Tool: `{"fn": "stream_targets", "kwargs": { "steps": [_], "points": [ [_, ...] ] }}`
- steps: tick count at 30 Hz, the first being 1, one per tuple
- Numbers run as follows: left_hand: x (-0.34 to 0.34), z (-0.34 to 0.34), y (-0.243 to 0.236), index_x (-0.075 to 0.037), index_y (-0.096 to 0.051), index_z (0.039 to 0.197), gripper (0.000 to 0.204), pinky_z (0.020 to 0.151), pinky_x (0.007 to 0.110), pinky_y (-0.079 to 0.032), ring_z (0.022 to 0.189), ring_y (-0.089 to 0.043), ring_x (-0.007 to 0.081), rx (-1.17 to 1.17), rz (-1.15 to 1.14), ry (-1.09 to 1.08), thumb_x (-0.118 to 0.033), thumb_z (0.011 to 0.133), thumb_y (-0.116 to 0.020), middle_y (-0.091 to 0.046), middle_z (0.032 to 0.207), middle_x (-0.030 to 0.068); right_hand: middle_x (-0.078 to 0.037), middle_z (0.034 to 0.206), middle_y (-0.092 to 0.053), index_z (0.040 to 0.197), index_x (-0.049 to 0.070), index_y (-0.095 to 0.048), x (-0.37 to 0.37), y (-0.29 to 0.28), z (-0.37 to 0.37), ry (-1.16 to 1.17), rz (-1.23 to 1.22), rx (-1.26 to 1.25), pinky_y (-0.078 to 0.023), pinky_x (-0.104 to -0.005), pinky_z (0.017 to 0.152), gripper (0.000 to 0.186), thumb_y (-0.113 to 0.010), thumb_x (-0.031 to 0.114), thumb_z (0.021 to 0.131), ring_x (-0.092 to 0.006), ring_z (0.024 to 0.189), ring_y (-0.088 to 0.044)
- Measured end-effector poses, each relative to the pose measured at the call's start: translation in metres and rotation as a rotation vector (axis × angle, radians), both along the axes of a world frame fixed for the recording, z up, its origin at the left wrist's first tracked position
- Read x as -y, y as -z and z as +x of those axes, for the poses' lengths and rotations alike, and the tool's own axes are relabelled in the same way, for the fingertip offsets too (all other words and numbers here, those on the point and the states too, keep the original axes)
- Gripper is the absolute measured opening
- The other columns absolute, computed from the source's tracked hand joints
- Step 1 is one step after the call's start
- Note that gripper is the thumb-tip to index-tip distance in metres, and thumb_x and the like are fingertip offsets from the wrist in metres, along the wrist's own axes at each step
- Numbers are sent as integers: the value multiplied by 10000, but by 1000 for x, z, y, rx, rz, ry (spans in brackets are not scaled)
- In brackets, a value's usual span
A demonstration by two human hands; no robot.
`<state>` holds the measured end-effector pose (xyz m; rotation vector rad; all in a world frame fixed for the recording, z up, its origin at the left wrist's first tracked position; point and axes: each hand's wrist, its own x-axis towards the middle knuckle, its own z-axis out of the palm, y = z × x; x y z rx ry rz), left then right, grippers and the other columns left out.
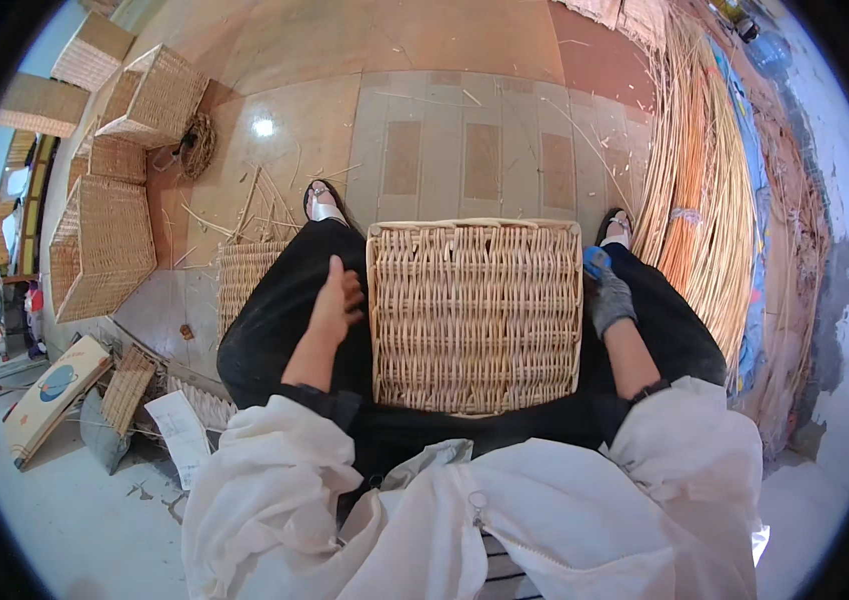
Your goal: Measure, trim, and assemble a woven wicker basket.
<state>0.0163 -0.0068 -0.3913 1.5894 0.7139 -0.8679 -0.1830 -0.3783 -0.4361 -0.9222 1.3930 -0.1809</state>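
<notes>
A woven wicker piece [475, 315], pale and rectangular with a rimmed edge, lies between my legs in the middle. My left hand [335, 300], bare, is just beside its left side, thumb raised and fingers loosely curved, with nothing seen in it. My right hand [607, 298], in a grey glove, is at the right edge of the piece, closed on a blue tool [597, 260] whose lower part is hidden by the hand.
Several wicker baskets [102, 247] stand at the left, with another woven piece [245, 280] by my left leg. Long bundled rods [695, 190] lie along the right wall. Loose offcuts [260, 200] are scattered on the floor. A flat cream box [57, 400] leans at lower left.
</notes>
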Motion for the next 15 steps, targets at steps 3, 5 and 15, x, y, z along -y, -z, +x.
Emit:
{"fn": "stream_targets", "kwargs": {
  "steps": [3,5,15],
  "points": [
    [49,-30,55,-35,-488,1125,414,753,366,-486,862,-581,213,-118,-582,-28,-360,879,-414,-575,1012,76,-109,981,-586,1076,10,-533,56,107,-38,-139,3,-65,-457,-355,758,526,-532,446,782,-239,833,-573],
    [52,-32,32,-25,-502,1095,350,685,347,-521,813,-599,201,-104,-644,-94,-291,887,-409,-588,959,76,-78,936,-605,1033,39,-561,42,102,-17,-203,60,-71,-490,-352,730,367,-499,346,841,-210,787,-588],
    [36,11,-25,-41,-325,1267,561,936,389,-369,1104,-446,255,658,-842,48,-454,888,-317,-433,1235,111,-120,1081,-533,1163,15,-462,30,-105,41,16,100,976,-432,-320,826,427,-531,285,839,-219,973,-529]
  ]
}}
